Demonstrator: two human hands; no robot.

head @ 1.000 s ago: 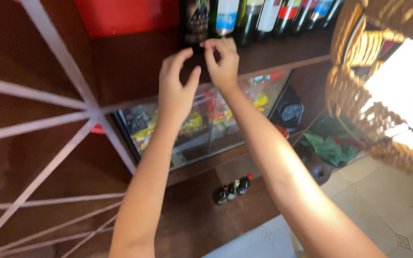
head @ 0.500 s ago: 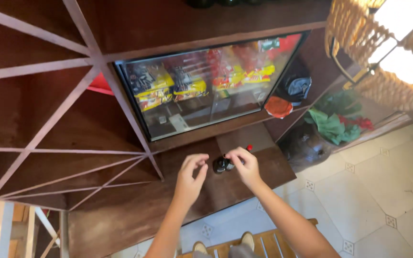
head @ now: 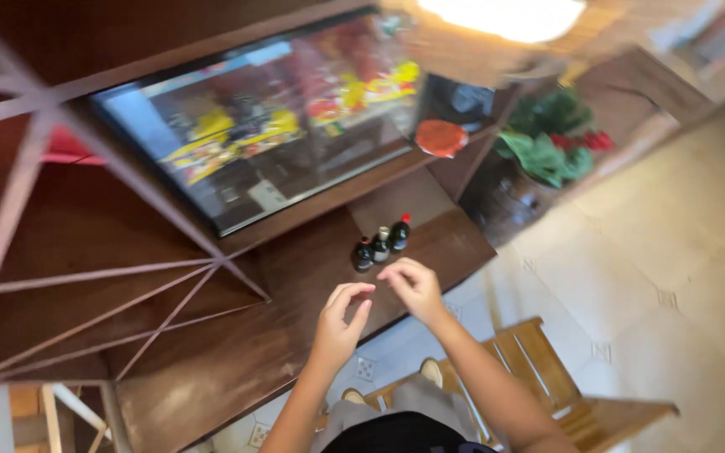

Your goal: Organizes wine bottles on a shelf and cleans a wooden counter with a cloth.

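Both hands hover over a dark wooden counter point(head: 211, 369), empty, holding nothing. The left hand point(head: 339, 323) has its fingers loosely curled, thumb and forefinger almost meeting. The right hand point(head: 413, 285), just beside it at two o'clock, is also loosely curled and grasps nothing. Three small bottles point(head: 381, 245) stand in a row on the counter at twelve o'clock from the right hand, near but apart. Beyond them, at eleven o'clock, sits a glass display case point(head: 270, 126). A wooden chair point(head: 547, 377) stands at five o'clock.
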